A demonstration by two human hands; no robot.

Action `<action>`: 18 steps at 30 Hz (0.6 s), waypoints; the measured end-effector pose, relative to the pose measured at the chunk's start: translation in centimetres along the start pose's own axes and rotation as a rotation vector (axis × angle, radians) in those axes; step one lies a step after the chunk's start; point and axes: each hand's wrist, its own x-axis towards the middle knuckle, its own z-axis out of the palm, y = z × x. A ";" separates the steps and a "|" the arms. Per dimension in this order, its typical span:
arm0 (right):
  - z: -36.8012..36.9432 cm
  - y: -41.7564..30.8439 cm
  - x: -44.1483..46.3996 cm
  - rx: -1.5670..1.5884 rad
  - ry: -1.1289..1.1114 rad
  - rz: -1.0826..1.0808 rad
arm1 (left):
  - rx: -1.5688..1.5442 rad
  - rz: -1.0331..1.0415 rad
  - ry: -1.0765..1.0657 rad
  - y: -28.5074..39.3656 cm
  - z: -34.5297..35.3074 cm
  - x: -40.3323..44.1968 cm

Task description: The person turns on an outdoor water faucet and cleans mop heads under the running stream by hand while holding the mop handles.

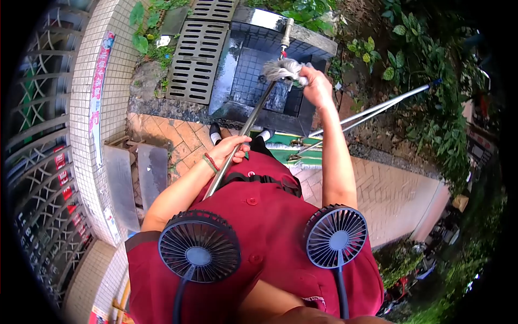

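Note:
My left hand (235, 148) is wrapped round the metal handle (252, 117) of a mop, close to my waist. The handle slants up and away, ending at a grey-white string mop head (281, 70). At that end, my right hand (317, 87) is closed on the bunched strands from the right side. The mop head hangs over a dark tiled basin (220, 103), just below a tap (286, 36) with a red part. Part of the basin floor is hidden behind the mop and my right hand.
A slotted drain grate (197, 60) lies left of the basin. To the right, metal poles (372, 112) lean by leafy plants (399, 59). A tiled wall (81, 108) and dark panels (152, 171) stand left. Two small fans (198, 256) hang at my chest.

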 end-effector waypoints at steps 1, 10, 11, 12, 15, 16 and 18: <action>-0.2 1.4 0.7 0.018 -0.035 0.041 | -0.010 0.021 0.004 -0.3 0.7 0.3; 0.1 1.8 -3.8 0.098 -0.008 0.064 | -0.044 0.056 0.026 -2.4 2.7 1.4; 0.7 0.8 -4.8 0.081 -0.004 0.066 | -0.046 0.053 0.025 -2.6 2.5 1.3; 1.4 0.3 -6.0 0.071 0.000 0.041 | -0.046 0.048 0.023 -2.7 2.2 1.1; 3.9 -1.0 -9.7 0.037 -0.013 0.025 | -0.030 0.009 0.059 -2.8 1.4 0.2; 4.7 -1.3 -10.8 0.037 0.002 0.047 | -0.012 0.007 0.019 -2.8 0.7 0.1; 6.3 -1.9 -13.1 0.036 0.030 0.070 | 0.037 0.015 0.075 -2.9 0.1 -0.2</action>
